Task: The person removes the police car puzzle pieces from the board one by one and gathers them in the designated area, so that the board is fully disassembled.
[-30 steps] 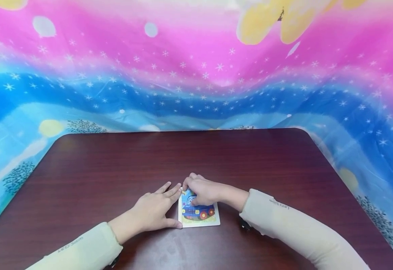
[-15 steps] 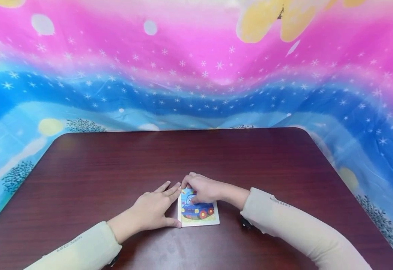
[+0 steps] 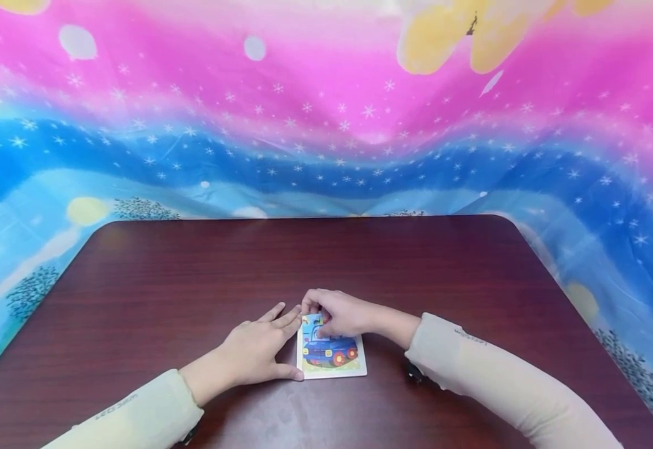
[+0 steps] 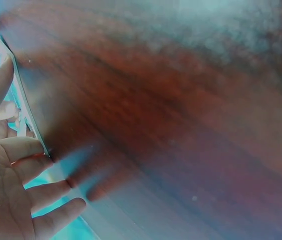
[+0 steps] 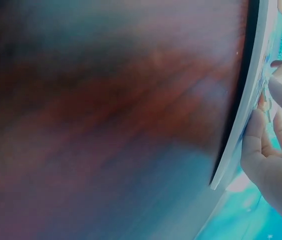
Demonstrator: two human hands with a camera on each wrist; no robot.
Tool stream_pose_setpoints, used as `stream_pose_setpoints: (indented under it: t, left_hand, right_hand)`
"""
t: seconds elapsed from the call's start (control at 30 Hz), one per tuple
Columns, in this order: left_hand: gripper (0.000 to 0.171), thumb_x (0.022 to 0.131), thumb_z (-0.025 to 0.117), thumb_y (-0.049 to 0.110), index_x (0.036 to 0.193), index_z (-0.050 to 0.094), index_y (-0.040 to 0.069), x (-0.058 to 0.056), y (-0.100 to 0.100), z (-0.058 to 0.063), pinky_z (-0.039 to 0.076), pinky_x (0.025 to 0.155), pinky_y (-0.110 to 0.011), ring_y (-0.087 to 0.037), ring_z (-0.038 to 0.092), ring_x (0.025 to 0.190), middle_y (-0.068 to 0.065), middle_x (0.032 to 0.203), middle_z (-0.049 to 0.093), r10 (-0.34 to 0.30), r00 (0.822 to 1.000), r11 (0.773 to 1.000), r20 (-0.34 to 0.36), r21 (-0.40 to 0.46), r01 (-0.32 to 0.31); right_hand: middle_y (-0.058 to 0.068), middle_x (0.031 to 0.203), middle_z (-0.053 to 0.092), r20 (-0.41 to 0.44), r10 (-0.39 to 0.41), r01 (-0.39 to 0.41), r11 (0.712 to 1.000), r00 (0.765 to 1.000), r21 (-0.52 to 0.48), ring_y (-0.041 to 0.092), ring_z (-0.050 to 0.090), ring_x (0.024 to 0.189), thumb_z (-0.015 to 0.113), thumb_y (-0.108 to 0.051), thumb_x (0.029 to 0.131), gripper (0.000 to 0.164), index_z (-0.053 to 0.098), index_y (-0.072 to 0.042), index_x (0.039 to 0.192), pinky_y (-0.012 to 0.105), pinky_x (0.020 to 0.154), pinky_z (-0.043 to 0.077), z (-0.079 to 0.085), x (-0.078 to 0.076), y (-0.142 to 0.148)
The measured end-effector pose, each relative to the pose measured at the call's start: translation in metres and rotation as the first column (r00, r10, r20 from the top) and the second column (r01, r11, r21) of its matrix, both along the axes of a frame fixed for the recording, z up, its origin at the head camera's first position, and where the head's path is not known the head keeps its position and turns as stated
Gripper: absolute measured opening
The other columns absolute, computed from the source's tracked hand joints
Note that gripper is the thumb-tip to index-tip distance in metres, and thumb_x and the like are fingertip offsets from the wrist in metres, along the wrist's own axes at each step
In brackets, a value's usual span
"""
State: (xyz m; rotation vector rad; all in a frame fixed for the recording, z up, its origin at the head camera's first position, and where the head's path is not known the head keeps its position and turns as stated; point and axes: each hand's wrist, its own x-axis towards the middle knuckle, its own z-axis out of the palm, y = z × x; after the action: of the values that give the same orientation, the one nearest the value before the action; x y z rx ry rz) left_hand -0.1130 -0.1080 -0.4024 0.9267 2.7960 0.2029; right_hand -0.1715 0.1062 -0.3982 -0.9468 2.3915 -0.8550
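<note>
A small flat picture puzzle [image 3: 326, 365] with a white border and a blue vehicle with red wheels lies on the table. My left hand [image 3: 253, 349] is spread at its left side, thumb by the near corner and fingertips by the far corner, touching the edge. Over the puzzle's upper part, my right hand [image 3: 342, 315] has its thumb and fingers bent together, pinching what looks like a thin puzzle piece [image 5: 269, 111], tilted up from the board. The right hand covers the puzzle's upper right. In the left wrist view, the left fingers [image 4: 56, 195] are straight.
The dark red-brown table [image 3: 191, 268] has rounded far corners. A pink and blue patterned cloth [image 3: 326, 131] hangs behind it and along both sides. Both forearms wear pale sleeves [image 3: 472, 355].
My right fingers have shifted slightly at the puzzle's upper part, and the small piece there now looks tilted up. The left hand keeps its place at the puzzle's edge.
</note>
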Motion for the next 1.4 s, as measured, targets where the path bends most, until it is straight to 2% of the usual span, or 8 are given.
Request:
stream_pose_setpoints:
  t: [0.1,0.3,0.63,0.9,1.07,1.4]
  left_hand:
    - [0.098,0.076,0.069,0.071,0.149,0.046,0.009,0.0,0.0,-0.001,0.054,0.087,-0.057,-0.033,0.033,0.149,-0.003,0.16,0.037,-0.002,1.0,1.0,0.001,0.001,0.002]
    - [0.099,0.076,0.069,0.071,0.15,0.044,0.01,-0.001,0.0,-0.001,0.054,0.088,-0.057,-0.033,0.033,0.149,-0.002,0.16,0.037,0.0,1.0,1.0,-0.004,-0.002,0.0]
    - [0.1,0.076,0.068,0.072,0.15,0.044,0.01,0.0,0.001,0.001,0.055,0.086,-0.056,-0.032,0.033,0.149,-0.003,0.16,0.038,-0.001,1.0,1.0,-0.01,-0.013,0.0]
    - [0.1,0.076,0.069,0.072,0.151,0.043,0.01,-0.001,0.001,0.001,0.054,0.087,-0.057,-0.032,0.033,0.149,-0.003,0.16,0.038,0.006,1.0,1.0,0.0,-0.011,-0.006]
    - [0.1,0.076,0.069,0.071,0.151,0.044,0.01,-0.001,0.002,0.001,0.054,0.087,-0.056,-0.031,0.033,0.149,-0.003,0.16,0.038,0.012,1.0,1.0,0.005,-0.012,-0.012]
    - [0.1,0.076,0.07,0.071,0.15,0.044,0.01,0.0,0.001,0.0,0.055,0.087,-0.055,-0.031,0.033,0.149,-0.003,0.16,0.038,0.009,1.0,1.0,-0.001,-0.014,-0.009]
  right_hand:
    - [0.005,0.097,0.06,0.046,-0.011,0.013,0.999,0.999,-0.045,0.009,0.052,0.071,0.071,0.002,0.087,0.026,0.06,-0.01,0.107,0.02,0.066,0.047,-0.002,-0.003,0.002]
    - [0.003,0.091,0.063,0.067,-0.015,0.021,0.995,0.998,-0.101,0.008,0.055,0.077,0.068,0.002,0.089,0.018,0.064,-0.008,0.103,0.02,0.075,0.05,-0.003,-0.008,0.003]
    - [0.007,0.086,0.066,0.128,-0.034,0.057,0.982,0.991,-0.182,0.005,0.057,0.073,0.067,0.005,0.089,0.015,0.066,-0.003,0.101,0.019,0.072,0.051,-0.001,-0.009,0.006]
    - [0.008,0.085,0.067,0.19,-0.058,0.104,0.965,0.98,-0.239,0.011,0.061,0.072,0.066,0.005,0.089,0.015,0.067,-0.002,0.103,0.02,0.069,0.053,0.003,-0.01,0.013]
    - [0.009,0.088,0.067,0.201,-0.074,0.126,0.958,0.977,-0.259,0.013,0.061,0.076,0.066,0.003,0.09,0.016,0.068,-0.003,0.105,0.023,0.072,0.053,0.007,-0.011,0.021]
    - [0.004,0.088,0.066,0.209,-0.139,0.19,0.95,0.968,-0.247,0.015,0.06,0.077,0.066,0.001,0.09,0.016,0.068,-0.006,0.104,0.025,0.07,0.052,0.006,-0.013,0.04]
